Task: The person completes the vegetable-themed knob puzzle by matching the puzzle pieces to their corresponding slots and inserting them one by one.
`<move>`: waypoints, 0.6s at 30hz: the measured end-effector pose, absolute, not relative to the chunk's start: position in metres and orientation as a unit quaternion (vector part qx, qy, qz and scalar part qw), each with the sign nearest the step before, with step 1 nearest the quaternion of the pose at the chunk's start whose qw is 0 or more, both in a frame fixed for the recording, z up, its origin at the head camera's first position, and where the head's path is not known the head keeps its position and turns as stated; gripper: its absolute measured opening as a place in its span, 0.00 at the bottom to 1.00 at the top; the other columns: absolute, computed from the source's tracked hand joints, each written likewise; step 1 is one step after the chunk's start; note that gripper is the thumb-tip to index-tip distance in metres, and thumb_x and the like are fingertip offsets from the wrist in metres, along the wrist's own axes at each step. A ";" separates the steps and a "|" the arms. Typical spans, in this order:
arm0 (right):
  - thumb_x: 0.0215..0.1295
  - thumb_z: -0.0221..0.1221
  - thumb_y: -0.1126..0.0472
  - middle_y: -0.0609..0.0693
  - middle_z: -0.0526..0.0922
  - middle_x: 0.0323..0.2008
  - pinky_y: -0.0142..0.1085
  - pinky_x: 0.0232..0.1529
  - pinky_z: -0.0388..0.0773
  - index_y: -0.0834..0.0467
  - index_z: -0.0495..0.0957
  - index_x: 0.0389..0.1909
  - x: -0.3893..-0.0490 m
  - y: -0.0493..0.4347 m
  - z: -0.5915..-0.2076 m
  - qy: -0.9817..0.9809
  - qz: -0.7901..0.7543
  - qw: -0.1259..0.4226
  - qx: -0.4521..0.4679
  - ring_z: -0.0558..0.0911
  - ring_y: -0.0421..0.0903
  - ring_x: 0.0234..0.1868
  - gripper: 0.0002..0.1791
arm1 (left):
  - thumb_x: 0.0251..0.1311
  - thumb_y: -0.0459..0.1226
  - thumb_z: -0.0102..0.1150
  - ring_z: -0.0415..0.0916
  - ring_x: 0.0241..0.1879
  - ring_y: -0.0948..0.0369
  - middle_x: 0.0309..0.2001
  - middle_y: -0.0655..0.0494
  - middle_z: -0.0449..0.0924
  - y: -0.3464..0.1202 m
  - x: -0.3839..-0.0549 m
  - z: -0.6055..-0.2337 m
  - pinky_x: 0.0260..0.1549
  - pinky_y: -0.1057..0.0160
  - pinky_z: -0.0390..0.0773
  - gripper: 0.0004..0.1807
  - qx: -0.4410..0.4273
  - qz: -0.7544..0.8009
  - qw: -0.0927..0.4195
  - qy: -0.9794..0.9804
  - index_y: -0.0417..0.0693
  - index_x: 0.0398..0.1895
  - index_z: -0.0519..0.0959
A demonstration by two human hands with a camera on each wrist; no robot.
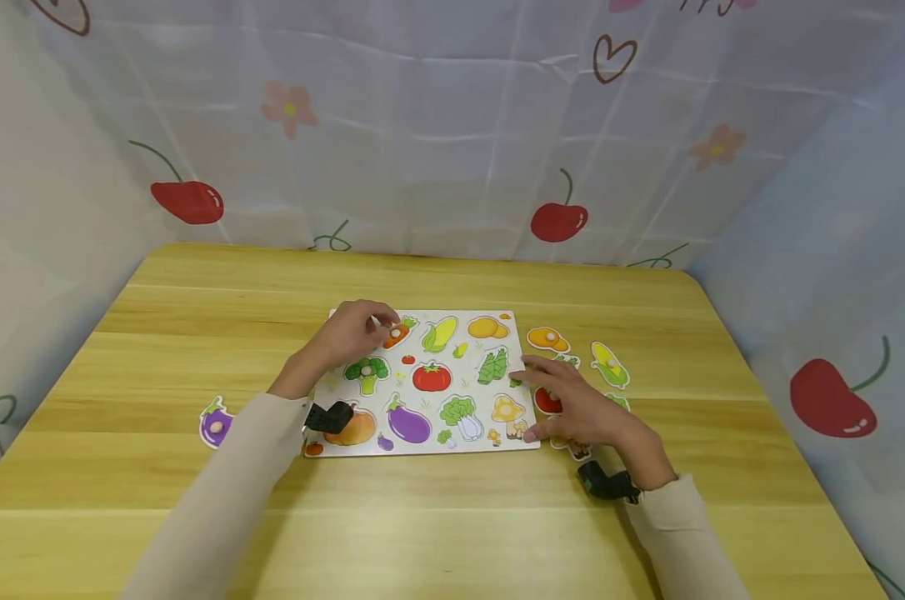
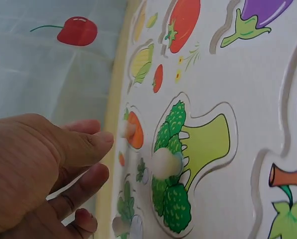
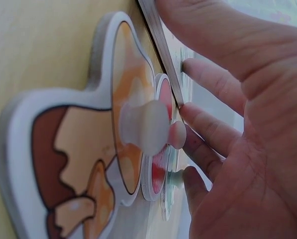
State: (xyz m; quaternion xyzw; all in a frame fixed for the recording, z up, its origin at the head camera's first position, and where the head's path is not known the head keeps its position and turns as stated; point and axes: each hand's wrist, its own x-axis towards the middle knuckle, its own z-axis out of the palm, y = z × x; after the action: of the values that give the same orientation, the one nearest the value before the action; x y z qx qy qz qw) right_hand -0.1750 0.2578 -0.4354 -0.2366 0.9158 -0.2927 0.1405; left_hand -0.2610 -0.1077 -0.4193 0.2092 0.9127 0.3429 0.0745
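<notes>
A white vegetable puzzle board (image 1: pixel 463 375) lies on the table. Over its upper left corner is my left hand (image 1: pixel 351 332), fingers loosely bent beside the carrot piece (image 2: pixel 137 132). In the left wrist view, a gap shows between thumb and the carrot's knob. The broccoli piece (image 2: pixel 176 214) sits in its recess below that hand. At the board's right edge my right hand (image 1: pixel 572 398) is spread, fingertips right at the edge. Beneath and beside it lie the loose mushroom piece (image 3: pixel 83 144) and tomato piece (image 3: pixel 160 172), partly hidden by the hand in the head view.
Right of the board lie a loose potato piece (image 1: pixel 548 339) and corn piece (image 1: pixel 610 365). A loose eggplant piece (image 1: pixel 215 427) is at the left, partly behind the left sleeve (image 1: pixel 227 492). A printed curtain (image 1: pixel 422 167) hangs behind the table's far edge.
</notes>
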 end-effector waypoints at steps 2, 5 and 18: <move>0.50 0.77 0.52 0.60 0.57 0.77 0.66 0.70 0.56 0.55 0.71 0.70 -0.175 0.258 -0.435 0.916 -0.291 0.141 -0.237 0.51 0.66 0.76 0.45 | 0.67 0.28 0.56 0.78 0.41 0.51 0.49 0.42 0.84 -0.115 -0.255 -0.416 0.42 0.55 0.79 0.14 0.215 0.352 0.064 0.909 0.37 0.53 0.82; 0.50 0.77 0.52 0.60 0.56 0.77 0.67 0.69 0.56 0.55 0.71 0.70 -0.175 0.259 -0.435 0.916 -0.289 0.141 -0.239 0.51 0.66 0.76 0.45 | 0.66 0.27 0.58 0.79 0.42 0.50 0.51 0.42 0.84 -0.126 -0.243 -0.411 0.44 0.52 0.79 0.14 0.223 0.359 0.042 0.905 0.36 0.54 0.81; 0.49 0.77 0.50 0.60 0.57 0.77 0.67 0.69 0.56 0.55 0.71 0.69 -0.177 0.259 -0.436 0.916 -0.289 0.139 -0.242 0.52 0.67 0.76 0.45 | 0.64 0.28 0.62 0.77 0.42 0.53 0.47 0.47 0.84 -0.205 -0.183 -0.405 0.34 0.62 0.78 0.12 0.185 0.354 0.045 0.916 0.42 0.49 0.82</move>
State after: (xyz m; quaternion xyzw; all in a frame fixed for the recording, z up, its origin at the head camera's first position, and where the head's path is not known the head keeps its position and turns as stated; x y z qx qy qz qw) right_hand -0.1768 0.2592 -0.4363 -0.2419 0.9159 -0.2888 0.1389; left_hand -0.1832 -0.2053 -0.4046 0.1853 0.9156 0.3541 0.0447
